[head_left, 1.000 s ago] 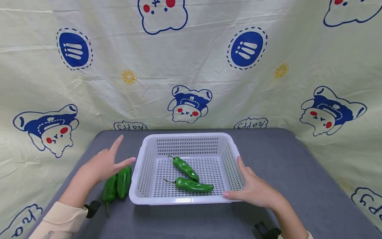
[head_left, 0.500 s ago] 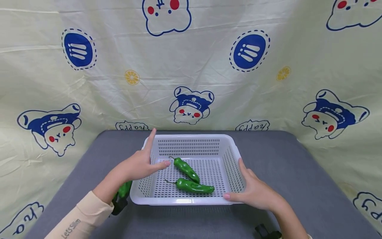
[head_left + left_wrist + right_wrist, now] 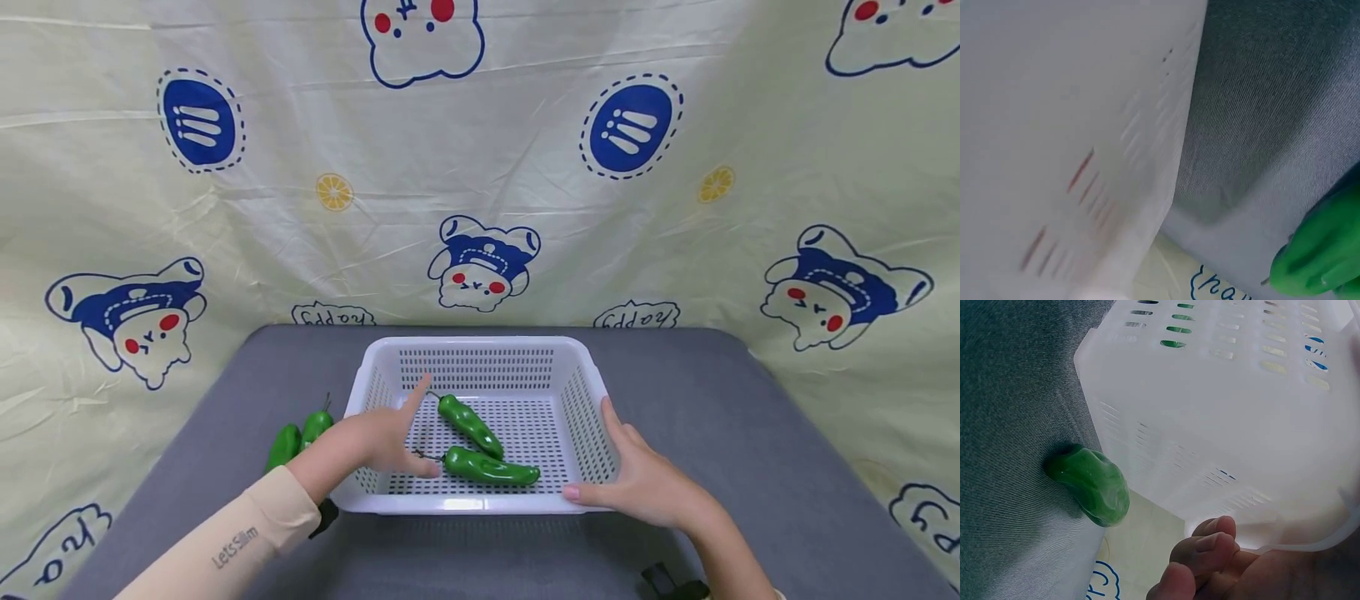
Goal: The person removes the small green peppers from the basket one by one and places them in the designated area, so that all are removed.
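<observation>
A white perforated plastic basket stands on the table. Two green peppers lie on its floor, an upper pepper and a lower pepper. My left hand is over the basket's left side, index finger and thumb spread apart. The thumb appears close to the lower pepper's stem; I cannot tell whether they touch. My right hand holds the basket's right front corner, thumb over the rim and fingers along the outer side. In the right wrist view, fingers show beside the basket wall.
Left of the basket, two more green peppers lie partly behind the left forearm. The right wrist view shows another green pepper outside the basket. A grey cloth covers the table; a printed curtain hangs behind.
My left hand has moved right from above the peppers beside the basket, first over the basket's left edge, then lower toward the front. My right hand and the basket stay in place.
</observation>
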`<control>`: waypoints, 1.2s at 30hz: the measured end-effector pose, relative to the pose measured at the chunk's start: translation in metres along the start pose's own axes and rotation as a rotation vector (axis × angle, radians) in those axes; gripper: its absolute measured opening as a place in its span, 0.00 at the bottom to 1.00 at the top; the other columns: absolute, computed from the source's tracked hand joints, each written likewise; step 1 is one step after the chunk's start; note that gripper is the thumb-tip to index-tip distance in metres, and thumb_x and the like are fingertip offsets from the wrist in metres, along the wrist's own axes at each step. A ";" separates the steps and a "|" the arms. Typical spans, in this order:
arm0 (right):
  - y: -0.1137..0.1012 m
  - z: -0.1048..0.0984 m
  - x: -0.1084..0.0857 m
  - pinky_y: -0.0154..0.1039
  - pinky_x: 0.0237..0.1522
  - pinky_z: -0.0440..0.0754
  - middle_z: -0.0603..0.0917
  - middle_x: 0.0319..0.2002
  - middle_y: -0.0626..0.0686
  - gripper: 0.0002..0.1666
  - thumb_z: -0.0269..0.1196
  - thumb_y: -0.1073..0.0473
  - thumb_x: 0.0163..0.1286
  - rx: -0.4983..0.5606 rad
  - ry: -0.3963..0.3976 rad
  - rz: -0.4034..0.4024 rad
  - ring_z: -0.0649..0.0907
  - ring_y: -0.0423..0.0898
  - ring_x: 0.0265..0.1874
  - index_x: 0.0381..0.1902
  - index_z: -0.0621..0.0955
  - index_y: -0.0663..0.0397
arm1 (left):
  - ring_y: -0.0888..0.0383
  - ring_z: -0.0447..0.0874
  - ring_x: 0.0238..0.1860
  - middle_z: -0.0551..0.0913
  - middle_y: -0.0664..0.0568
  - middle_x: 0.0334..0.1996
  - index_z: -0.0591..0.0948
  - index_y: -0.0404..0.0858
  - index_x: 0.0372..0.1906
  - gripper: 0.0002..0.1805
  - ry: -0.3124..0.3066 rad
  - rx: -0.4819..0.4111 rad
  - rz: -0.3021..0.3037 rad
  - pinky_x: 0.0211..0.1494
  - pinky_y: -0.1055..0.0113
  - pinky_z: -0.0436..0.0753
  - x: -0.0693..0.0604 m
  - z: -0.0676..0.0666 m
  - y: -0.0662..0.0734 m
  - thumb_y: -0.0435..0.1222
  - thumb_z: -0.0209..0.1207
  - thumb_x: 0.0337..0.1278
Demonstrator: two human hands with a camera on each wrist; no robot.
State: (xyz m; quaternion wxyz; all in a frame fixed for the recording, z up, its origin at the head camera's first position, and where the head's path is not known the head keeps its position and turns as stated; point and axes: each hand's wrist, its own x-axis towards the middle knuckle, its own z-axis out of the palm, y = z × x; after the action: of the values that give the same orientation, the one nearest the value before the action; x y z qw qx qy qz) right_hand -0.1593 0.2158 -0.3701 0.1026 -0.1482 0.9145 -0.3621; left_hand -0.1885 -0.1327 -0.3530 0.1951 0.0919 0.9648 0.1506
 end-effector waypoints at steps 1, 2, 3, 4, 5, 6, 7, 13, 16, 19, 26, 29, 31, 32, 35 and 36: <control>0.000 0.000 0.000 0.57 0.54 0.77 0.57 0.70 0.69 0.80 0.75 0.37 0.51 0.002 -0.001 0.001 0.72 0.59 0.59 0.79 0.31 0.47 | 0.55 0.81 0.29 0.81 0.50 0.23 0.31 0.53 0.80 0.72 -0.022 0.033 -0.016 0.40 0.57 0.80 0.000 0.002 0.002 0.65 0.70 0.42; 0.000 0.000 0.000 0.57 0.54 0.77 0.57 0.70 0.69 0.80 0.76 0.37 0.51 0.003 -0.001 0.001 0.72 0.59 0.59 0.79 0.31 0.47 | 0.55 0.80 0.28 0.80 0.50 0.22 0.32 0.53 0.80 0.71 -0.042 0.055 -0.032 0.38 0.58 0.79 0.001 0.005 0.003 0.65 0.70 0.41; 0.000 0.001 0.000 0.57 0.54 0.77 0.57 0.70 0.69 0.80 0.76 0.37 0.51 0.004 -0.001 0.001 0.72 0.59 0.59 0.79 0.31 0.46 | 0.55 0.79 0.27 0.80 0.49 0.21 0.33 0.53 0.80 0.71 -0.060 0.080 -0.046 0.35 0.59 0.77 0.001 0.008 0.005 0.66 0.69 0.42; 0.000 0.001 0.000 0.57 0.54 0.77 0.57 0.70 0.69 0.80 0.75 0.36 0.51 0.004 -0.003 0.002 0.72 0.59 0.59 0.79 0.31 0.46 | 0.55 0.78 0.25 0.79 0.49 0.20 0.34 0.53 0.80 0.70 -0.076 0.096 -0.056 0.33 0.61 0.75 0.001 0.011 0.006 0.67 0.68 0.42; 0.000 0.001 0.000 0.57 0.54 0.77 0.57 0.70 0.68 0.80 0.75 0.36 0.51 0.002 -0.002 0.003 0.72 0.59 0.60 0.79 0.31 0.46 | 0.55 0.77 0.23 0.78 0.50 0.20 0.35 0.53 0.80 0.69 -0.091 0.112 -0.065 0.30 0.62 0.73 0.001 0.014 0.007 0.67 0.67 0.43; 0.000 0.001 0.000 0.57 0.55 0.76 0.57 0.70 0.68 0.80 0.75 0.36 0.51 0.000 -0.002 0.005 0.72 0.59 0.60 0.79 0.31 0.46 | 0.56 0.74 0.22 0.76 0.50 0.19 0.36 0.53 0.80 0.68 -0.105 0.126 -0.071 0.28 0.63 0.71 0.002 0.016 0.008 0.67 0.67 0.44; 0.000 0.001 0.000 0.57 0.55 0.76 0.57 0.70 0.68 0.80 0.75 0.36 0.51 -0.003 -0.002 0.007 0.72 0.59 0.60 0.79 0.31 0.46 | 0.57 0.72 0.20 0.75 0.51 0.18 0.37 0.54 0.80 0.66 -0.118 0.136 -0.075 0.26 0.64 0.69 0.003 0.019 0.009 0.67 0.66 0.45; 0.000 0.001 0.000 0.57 0.55 0.76 0.56 0.71 0.68 0.80 0.75 0.36 0.51 -0.003 -0.001 0.016 0.73 0.59 0.59 0.79 0.31 0.46 | 0.60 0.66 0.16 0.69 0.54 0.15 0.39 0.55 0.80 0.62 -0.160 0.129 -0.083 0.22 0.69 0.67 0.007 0.027 0.011 0.65 0.65 0.49; 0.001 0.001 0.000 0.57 0.55 0.76 0.56 0.71 0.68 0.80 0.75 0.36 0.51 0.002 0.001 0.008 0.73 0.59 0.60 0.79 0.31 0.46 | 0.59 0.68 0.17 0.72 0.53 0.16 0.39 0.54 0.80 0.62 -0.165 0.117 -0.054 0.23 0.68 0.70 0.009 0.028 0.011 0.64 0.65 0.50; 0.001 0.001 0.001 0.57 0.55 0.76 0.55 0.71 0.68 0.80 0.76 0.37 0.51 0.007 0.002 0.001 0.72 0.59 0.60 0.79 0.30 0.46 | 0.59 0.74 0.21 0.79 0.50 0.22 0.38 0.53 0.80 0.61 -0.162 0.111 0.011 0.29 0.64 0.74 0.011 0.029 0.011 0.63 0.64 0.52; 0.002 0.002 0.001 0.56 0.55 0.77 0.55 0.71 0.69 0.80 0.75 0.37 0.51 0.013 -0.001 0.004 0.73 0.59 0.59 0.79 0.30 0.46 | 0.55 0.85 0.36 0.87 0.43 0.45 0.40 0.52 0.80 0.60 -0.141 0.113 0.086 0.46 0.58 0.82 0.016 0.034 0.017 0.63 0.63 0.52; 0.001 0.002 0.000 0.57 0.55 0.77 0.55 0.71 0.69 0.80 0.75 0.37 0.51 0.006 0.002 0.004 0.73 0.59 0.59 0.79 0.31 0.47 | 0.53 0.86 0.42 0.86 0.41 0.48 0.43 0.52 0.80 0.58 -0.126 0.129 0.092 0.49 0.56 0.82 0.017 0.036 0.019 0.64 0.63 0.52; 0.001 0.002 0.000 0.57 0.55 0.77 0.56 0.70 0.69 0.80 0.75 0.37 0.51 0.003 0.003 0.003 0.73 0.59 0.59 0.79 0.31 0.48 | 0.52 0.86 0.42 0.86 0.42 0.45 0.46 0.54 0.79 0.55 -0.122 0.125 0.096 0.47 0.55 0.82 0.018 0.037 0.020 0.64 0.63 0.52; 0.001 0.001 0.000 0.58 0.55 0.77 0.56 0.70 0.69 0.80 0.75 0.37 0.51 0.002 0.004 0.002 0.73 0.59 0.59 0.79 0.31 0.48 | 0.52 0.86 0.41 0.87 0.43 0.42 0.48 0.56 0.78 0.53 -0.121 0.123 0.100 0.46 0.55 0.81 0.019 0.037 0.021 0.64 0.62 0.53; 0.001 0.001 0.000 0.58 0.54 0.77 0.56 0.70 0.69 0.80 0.75 0.37 0.51 0.003 0.004 0.005 0.73 0.60 0.59 0.79 0.31 0.47 | 0.52 0.86 0.39 0.86 0.45 0.38 0.51 0.61 0.75 0.47 -0.133 0.123 0.122 0.44 0.55 0.81 0.021 0.037 0.023 0.63 0.61 0.55; 0.001 0.001 0.000 0.57 0.54 0.78 0.56 0.70 0.69 0.80 0.75 0.37 0.51 0.003 0.004 0.007 0.73 0.60 0.59 0.79 0.31 0.47 | 0.52 0.85 0.40 0.86 0.45 0.39 0.52 0.62 0.75 0.45 -0.141 0.121 0.132 0.45 0.55 0.81 0.021 0.037 0.024 0.63 0.61 0.56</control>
State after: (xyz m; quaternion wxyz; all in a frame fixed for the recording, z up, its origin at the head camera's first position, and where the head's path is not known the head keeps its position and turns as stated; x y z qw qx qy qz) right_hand -0.1594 0.2158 -0.3715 0.1024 -0.1444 0.9146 -0.3634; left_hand -0.1900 -0.0958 -0.3851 0.2465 0.1774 0.9478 0.0977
